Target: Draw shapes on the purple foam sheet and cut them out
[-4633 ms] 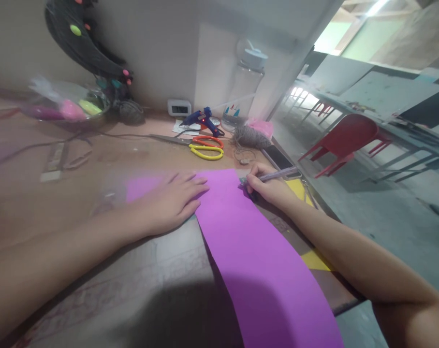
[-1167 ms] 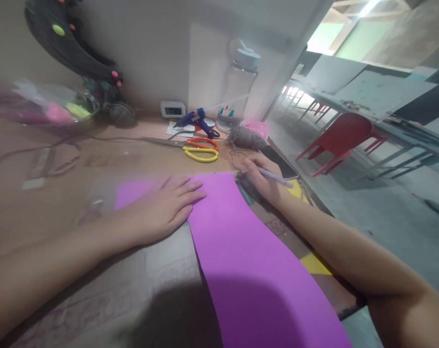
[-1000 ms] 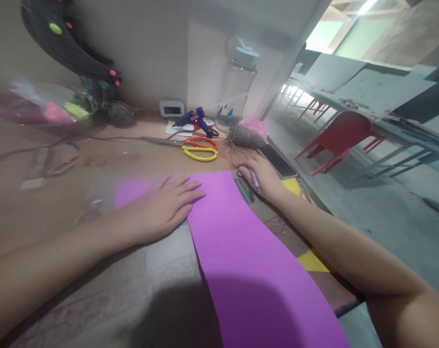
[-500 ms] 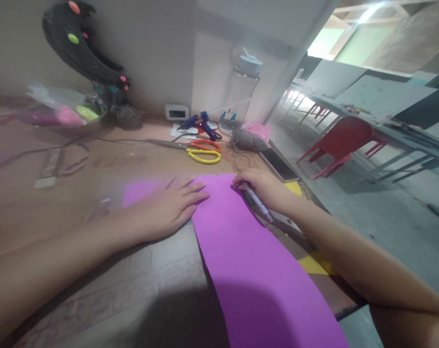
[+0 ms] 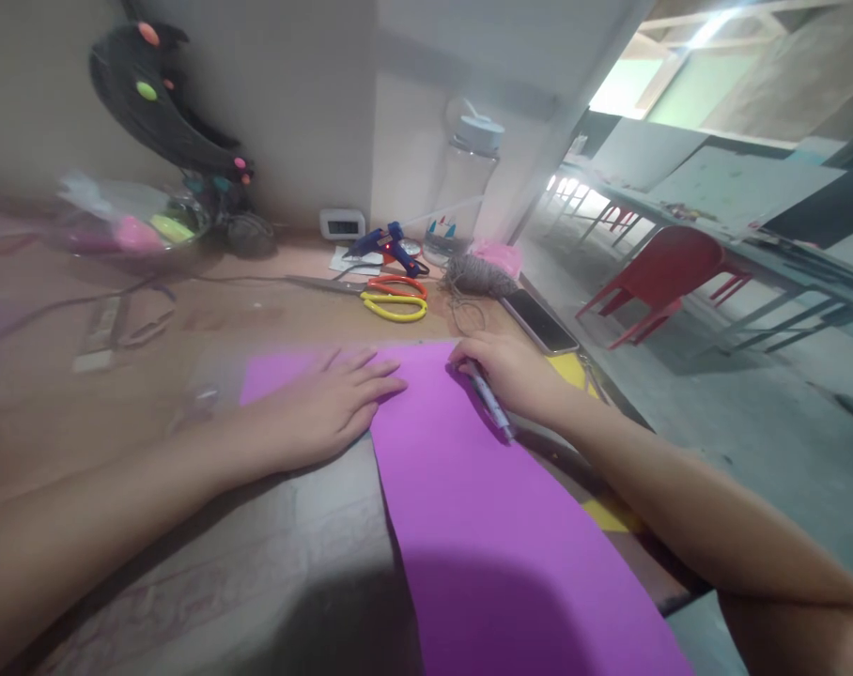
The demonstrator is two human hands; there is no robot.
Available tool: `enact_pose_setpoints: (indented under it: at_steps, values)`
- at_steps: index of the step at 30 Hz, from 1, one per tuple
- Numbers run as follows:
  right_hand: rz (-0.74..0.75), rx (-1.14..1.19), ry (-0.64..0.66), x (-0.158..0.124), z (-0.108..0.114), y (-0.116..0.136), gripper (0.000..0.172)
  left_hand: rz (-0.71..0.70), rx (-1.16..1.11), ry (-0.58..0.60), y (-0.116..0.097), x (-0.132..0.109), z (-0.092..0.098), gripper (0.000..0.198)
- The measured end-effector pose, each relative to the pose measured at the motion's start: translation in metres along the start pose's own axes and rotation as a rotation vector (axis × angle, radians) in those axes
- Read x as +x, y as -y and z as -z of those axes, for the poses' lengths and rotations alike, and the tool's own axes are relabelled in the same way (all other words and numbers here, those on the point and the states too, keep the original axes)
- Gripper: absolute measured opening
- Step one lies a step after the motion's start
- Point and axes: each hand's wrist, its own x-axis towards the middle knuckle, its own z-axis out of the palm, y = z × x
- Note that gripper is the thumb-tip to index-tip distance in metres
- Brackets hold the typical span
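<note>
A long purple sheet [image 5: 483,507] lies across the table [image 5: 187,441] and runs off its near edge. My left hand [image 5: 328,404] rests flat on the sheet's far left part, fingers stretched out. My right hand [image 5: 511,371] sits at the sheet's far right corner, closed round a pen [image 5: 489,404] whose barrel points back toward me over the sheet's right edge.
Yellow and orange scissors [image 5: 393,299], a blue glue gun [image 5: 391,246], a water bottle [image 5: 465,183], grey yarn [image 5: 479,275] and a phone [image 5: 539,322] lie beyond the sheet. A clear bowl of coloured bits [image 5: 134,225] stands far left. A yellow sheet [image 5: 602,512] peeks out at right. A red chair [image 5: 670,277] stands off the table.
My right hand has turned the pen round and come back onto the sheet's far right corner. My left hand has stayed flat on the sheet.
</note>
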Motion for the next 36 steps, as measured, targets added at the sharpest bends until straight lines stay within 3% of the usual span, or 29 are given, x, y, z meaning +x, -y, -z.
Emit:
enact_pose_setpoints:
  at_steps: [4, 8, 11, 15, 17, 20, 23, 24, 27, 29, 33, 36]
  values:
    - [-0.064, -0.086, -0.068, 0.004, -0.004, 0.0, 0.024, 0.012, 0.004, 0.017, -0.001, 0.001, 0.001, 0.052]
    - [-0.05, 0.064, -0.012, 0.002, 0.0, 0.001, 0.017, 0.019, -0.009, 0.02, -0.003, 0.001, 0.002, 0.052]
    - [-0.035, 0.035, -0.026, 0.001, -0.002, -0.001, 0.017, 0.012, -0.011, 0.024, -0.002, 0.001, 0.001, 0.051]
    - [-0.065, -0.018, -0.166, 0.007, -0.014, -0.022, 0.019, 0.02, -0.006, 0.012, 0.0, 0.001, -0.001, 0.052]
    - [-0.154, 0.038, -0.264, 0.01, -0.019, -0.037, 0.016, 0.025, -0.005, 0.017, 0.001, 0.0, -0.002, 0.052]
    - [-0.288, 0.147, -0.434, 0.009, -0.02, -0.049, 0.027, 0.023, -0.002, 0.017, 0.0, 0.0, -0.003, 0.052]
    - [-0.323, 0.45, -0.539, 0.008, -0.017, -0.04, 0.042, 0.022, -0.006, 0.007, 0.0, -0.001, -0.003, 0.052]
    - [-0.33, 0.63, -0.511, 0.008, -0.017, -0.034, 0.049, 0.023, -0.007, 0.008, 0.0, 0.0, -0.003, 0.053]
    - [-0.368, 1.193, -0.246, 0.014, -0.019, -0.018, 0.063, 0.026, -0.006, 0.016, 0.0, 0.0, -0.002, 0.053]
    - [-0.356, 1.334, -0.212, 0.018, -0.023, -0.012, 0.059, 0.021, 0.001, 0.011, 0.0, -0.001, -0.002, 0.053]
    - [-0.293, 1.177, -0.433, 0.018, -0.028, -0.014, 0.05, 0.006, 0.007, -0.007, 0.0, -0.001, -0.002, 0.053]
    - [-0.346, 0.956, -0.4, 0.016, -0.025, -0.014, 0.041, 0.004, 0.001, -0.01, 0.0, -0.001, -0.002, 0.053]
